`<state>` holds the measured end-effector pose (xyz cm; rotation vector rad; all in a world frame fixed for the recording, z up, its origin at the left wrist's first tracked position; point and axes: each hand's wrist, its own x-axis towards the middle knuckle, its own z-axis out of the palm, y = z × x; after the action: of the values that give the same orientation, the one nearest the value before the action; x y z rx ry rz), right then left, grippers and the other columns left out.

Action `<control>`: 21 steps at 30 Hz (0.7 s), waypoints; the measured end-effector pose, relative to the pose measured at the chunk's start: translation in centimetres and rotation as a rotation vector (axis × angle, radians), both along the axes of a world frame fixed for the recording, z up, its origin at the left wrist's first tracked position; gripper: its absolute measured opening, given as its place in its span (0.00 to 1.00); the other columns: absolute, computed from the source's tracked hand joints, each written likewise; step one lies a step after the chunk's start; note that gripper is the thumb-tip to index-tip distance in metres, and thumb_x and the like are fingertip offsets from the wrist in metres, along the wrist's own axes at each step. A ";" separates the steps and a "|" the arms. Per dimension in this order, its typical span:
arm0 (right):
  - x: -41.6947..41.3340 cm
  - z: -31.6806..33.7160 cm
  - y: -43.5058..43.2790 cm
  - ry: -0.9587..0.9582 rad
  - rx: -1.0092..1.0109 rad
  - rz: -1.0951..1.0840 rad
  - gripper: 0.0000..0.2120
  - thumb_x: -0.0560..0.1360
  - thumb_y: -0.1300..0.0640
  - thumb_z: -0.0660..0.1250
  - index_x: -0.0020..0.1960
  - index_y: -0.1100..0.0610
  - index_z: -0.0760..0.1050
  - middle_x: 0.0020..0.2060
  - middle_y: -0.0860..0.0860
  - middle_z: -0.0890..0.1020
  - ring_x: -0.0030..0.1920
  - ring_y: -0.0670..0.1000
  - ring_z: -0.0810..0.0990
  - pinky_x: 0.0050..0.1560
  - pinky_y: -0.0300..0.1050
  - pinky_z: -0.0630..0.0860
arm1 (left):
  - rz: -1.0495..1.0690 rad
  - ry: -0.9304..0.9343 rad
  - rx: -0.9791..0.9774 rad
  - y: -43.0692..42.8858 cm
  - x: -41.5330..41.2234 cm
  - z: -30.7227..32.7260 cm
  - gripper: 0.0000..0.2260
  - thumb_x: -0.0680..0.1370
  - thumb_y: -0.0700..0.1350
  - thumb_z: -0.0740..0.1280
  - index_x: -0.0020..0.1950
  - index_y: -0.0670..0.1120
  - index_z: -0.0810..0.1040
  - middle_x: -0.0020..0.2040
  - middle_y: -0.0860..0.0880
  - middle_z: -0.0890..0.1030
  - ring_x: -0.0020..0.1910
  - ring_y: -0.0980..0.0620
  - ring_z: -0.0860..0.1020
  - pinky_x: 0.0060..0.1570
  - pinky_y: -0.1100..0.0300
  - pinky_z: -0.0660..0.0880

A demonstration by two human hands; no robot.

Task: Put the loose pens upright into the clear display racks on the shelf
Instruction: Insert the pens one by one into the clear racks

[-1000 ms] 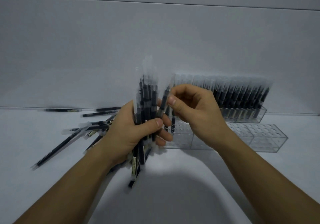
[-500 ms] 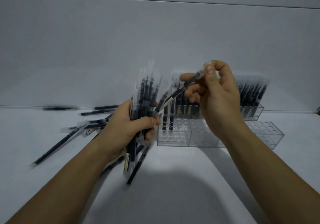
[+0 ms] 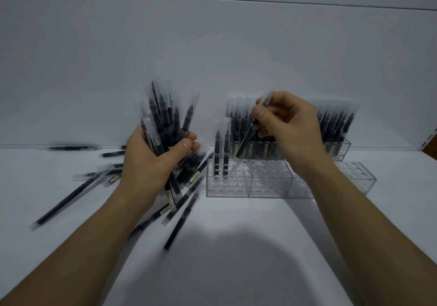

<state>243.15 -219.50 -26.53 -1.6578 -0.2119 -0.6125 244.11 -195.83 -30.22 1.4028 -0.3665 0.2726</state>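
Right hand (image 3: 290, 128) is seen with thumb and fingers pinched on one pen (image 3: 246, 140), above the front rack (image 3: 267, 187). Left hand (image 3: 151, 163) is curled round a thick bundle of pens (image 3: 163, 118), at 9 o'clock from that rack.

The task is judged as partly done. The back rack (image 3: 341, 150), at 12 o'clock from the front one, is filled with upright pens, as far as can be seen past the hand. In the front rack only two standing pens (image 3: 222, 149) are seen, at its 9 o'clock end; the holes toward 3 o'clock are seen empty. Much is left: the bundle, and the loose pens (image 3: 71, 197) lying flat on the shelf (image 3: 236, 246) at 9 o'clock and 6 o'clock of the left hand.

The pinched pen is tilted, not yet upright. Its long axis runs from the clear top end at 1 o'clock, in the fingers, to the lower end at 7 o'clock, which is pointed at the holes just beside the two standing pens. Whether this end touches the rack cannot be told. The bundle is fanned, with its clear ends toward 12 o'clock.
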 end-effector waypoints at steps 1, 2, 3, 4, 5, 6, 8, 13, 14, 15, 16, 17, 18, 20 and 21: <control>0.1 -0.2 0.1 -0.013 -0.033 -0.010 0.05 0.78 0.64 0.72 0.53 0.63 0.79 0.40 0.60 0.82 0.38 0.53 0.83 0.40 0.44 0.84 | 0.009 -0.002 0.002 0.0 0.0 -0.1 0.12 0.77 0.33 0.70 0.59 0.34 0.77 0.47 0.43 0.86 0.47 0.46 0.86 0.48 0.59 0.82; 0.1 -0.3 0.1 -0.028 -0.057 -0.023 0.05 0.78 0.64 0.72 0.53 0.63 0.78 0.41 0.63 0.82 0.38 0.57 0.83 0.40 0.45 0.84 | 0.017 -0.004 0.010 -0.1 0.1 -0.2 0.12 0.77 0.33 0.70 0.59 0.34 0.77 0.47 0.43 0.86 0.47 0.45 0.86 0.49 0.59 0.82; 0.2 -0.3 0.0 -0.043 -0.072 -0.033 0.05 0.78 0.64 0.72 0.53 0.62 0.78 0.42 0.65 0.82 0.40 0.61 0.83 0.40 0.46 0.84 | 0.024 -0.003 0.019 -0.1 0.2 -0.3 0.11 0.77 0.33 0.70 0.59 0.34 0.77 0.47 0.43 0.86 0.47 0.45 0.86 0.48 0.59 0.82; 0.2 -0.4 0.0 -0.052 -0.080 -0.038 0.05 0.78 0.63 0.72 0.52 0.62 0.78 0.42 0.67 0.81 0.42 0.64 0.83 0.40 0.46 0.84 | 0.033 -0.001 0.029 0.0 0.3 -0.5 0.11 0.77 0.34 0.70 0.59 0.34 0.78 0.47 0.44 0.86 0.47 0.45 0.86 0.48 0.60 0.82; 0.3 -0.5 0.0 -0.055 -0.089 -0.039 0.05 0.78 0.63 0.73 0.51 0.60 0.78 0.43 0.67 0.81 0.43 0.65 0.83 0.40 0.47 0.84 | 0.041 0.000 0.042 0.0 0.3 -0.6 0.11 0.77 0.34 0.70 0.59 0.35 0.78 0.47 0.45 0.87 0.46 0.46 0.86 0.48 0.60 0.82; 0.3 -0.6 0.0 -0.054 -0.107 -0.038 0.05 0.78 0.63 0.73 0.50 0.58 0.78 0.42 0.67 0.81 0.43 0.66 0.82 0.40 0.49 0.84 | 0.047 -0.002 0.064 0.0 0.3 -0.7 0.11 0.77 0.36 0.71 0.58 0.36 0.78 0.47 0.46 0.87 0.46 0.47 0.86 0.48 0.60 0.82; 0.5 -0.9 0.1 -0.047 -0.169 -0.034 0.06 0.77 0.61 0.75 0.48 0.53 0.78 0.40 0.60 0.81 0.44 0.65 0.83 0.43 0.53 0.85 | 0.046 -0.016 0.121 -0.1 0.2 -0.8 0.12 0.76 0.39 0.72 0.58 0.37 0.78 0.47 0.47 0.87 0.46 0.48 0.86 0.48 0.59 0.82; 0.6 -1.7 0.7 -0.061 -0.325 -0.011 0.10 0.74 0.58 0.78 0.47 0.48 0.78 0.37 0.44 0.79 0.39 0.44 0.79 0.45 0.41 0.80 | 0.027 -0.042 0.131 -0.3 0.0 -0.8 0.09 0.78 0.36 0.69 0.58 0.37 0.78 0.48 0.45 0.86 0.45 0.45 0.86 0.46 0.58 0.83; 0.5 -1.8 0.8 -0.059 -0.356 -0.011 0.10 0.74 0.57 0.78 0.47 0.49 0.78 0.37 0.44 0.79 0.39 0.44 0.78 0.44 0.39 0.79 | 0.028 -0.048 0.131 -0.3 0.0 -0.8 0.08 0.79 0.36 0.69 0.57 0.38 0.78 0.48 0.45 0.86 0.45 0.45 0.86 0.46 0.57 0.83; 0.4 -1.9 0.9 -0.052 -0.376 -0.007 0.10 0.74 0.57 0.78 0.47 0.49 0.78 0.37 0.45 0.80 0.39 0.45 0.78 0.44 0.40 0.79 | 0.027 -0.052 0.125 -0.3 0.0 -0.7 0.07 0.79 0.36 0.68 0.56 0.38 0.79 0.48 0.45 0.86 0.45 0.45 0.86 0.46 0.56 0.83; 0.4 -2.0 0.9 -0.041 -0.386 -0.001 0.09 0.73 0.57 0.79 0.47 0.50 0.78 0.38 0.46 0.80 0.40 0.47 0.79 0.45 0.42 0.80 | 0.027 -0.052 0.115 -0.3 0.0 -0.6 0.06 0.79 0.36 0.68 0.56 0.38 0.79 0.48 0.44 0.86 0.44 0.44 0.86 0.45 0.55 0.83; 0.5 -2.1 1.0 -0.028 -0.393 0.003 0.09 0.73 0.56 0.79 0.47 0.51 0.78 0.38 0.47 0.80 0.40 0.49 0.80 0.45 0.44 0.81 | 0.027 -0.049 0.103 -0.2 0.0 -0.6 0.06 0.79 0.36 0.68 0.55 0.38 0.80 0.48 0.44 0.86 0.44 0.43 0.86 0.45 0.55 0.83; 0.5 -2.2 1.0 -0.017 -0.400 0.003 0.09 0.73 0.56 0.79 0.48 0.51 0.78 0.39 0.48 0.81 0.41 0.50 0.80 0.46 0.46 0.82 | 0.028 -0.047 0.092 -0.2 0.0 -0.5 0.05 0.80 0.36 0.68 0.55 0.37 0.80 0.48 0.44 0.86 0.44 0.43 0.86 0.44 0.54 0.83; 0.5 -2.3 1.0 -0.004 -0.406 0.001 0.09 0.73 0.56 0.79 0.47 0.50 0.78 0.39 0.49 0.81 0.40 0.50 0.80 0.45 0.47 0.82 | 0.026 -0.041 0.078 -0.1 0.0 -0.3 0.04 0.80 0.36 0.68 0.53 0.38 0.81 0.47 0.44 0.86 0.43 0.43 0.86 0.43 0.54 0.83; 0.5 -2.3 0.9 -0.001 -0.408 -0.005 0.10 0.73 0.55 0.79 0.47 0.50 0.78 0.39 0.49 0.80 0.39 0.49 0.79 0.45 0.46 0.82 | 0.023 -0.035 0.068 -0.1 0.0 -0.3 0.04 0.79 0.37 0.68 0.53 0.38 0.81 0.45 0.44 0.86 0.42 0.43 0.86 0.43 0.54 0.83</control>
<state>243.68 -218.58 -28.81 -2.0500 -0.3517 -0.6005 244.11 -195.97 -30.55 1.4713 -0.3913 0.3061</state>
